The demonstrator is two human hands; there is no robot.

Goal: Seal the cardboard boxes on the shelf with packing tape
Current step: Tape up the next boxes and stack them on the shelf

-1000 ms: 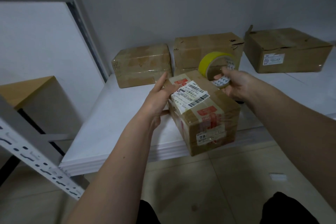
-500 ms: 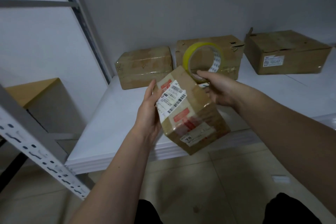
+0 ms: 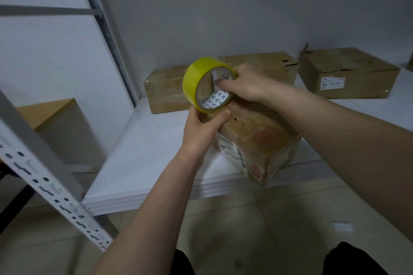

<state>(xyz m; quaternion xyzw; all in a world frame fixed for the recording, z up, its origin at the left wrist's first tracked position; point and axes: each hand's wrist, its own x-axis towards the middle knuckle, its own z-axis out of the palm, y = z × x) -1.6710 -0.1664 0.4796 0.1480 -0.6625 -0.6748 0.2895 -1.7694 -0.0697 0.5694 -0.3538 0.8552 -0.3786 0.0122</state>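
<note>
Tape roll (image 3: 209, 83) is held up on edge in both hands, just above the far top edge of the box (image 3: 257, 138) at the shelf's front edge. The right hand (image 3: 244, 83) grips the roll from the right, its fingers (image 3: 220, 83) hooked into the core, probably so the roll can turn and pay out. The left hand (image 3: 201, 128) comes up from below; its thumb and fingers pinch at the lower rim of the roll, right against the box's top. That looks like a hunt for the loose tape end, or a first tack of it onto the cardboard; blur hides which, and no free strip shows.

The box sits skewed at the front edge of the shelf (image 3: 145, 152), 1 corner overhanging, most likely to bring its top within easy reach. Its label (image 3: 231, 149) faces the front left.

3 more boxes stand along the shelf's back edge by the wall: a left one (image 3: 165, 89), a middle one (image 3: 277, 67) with a torn top corner behind the right hand, and a right one (image 3: 348, 73) with a raised flap corner.

Sealing of the near box looks barely begun. The next move calls for the tape end pressed down firmly before the roll is drawn across the top.
</note>
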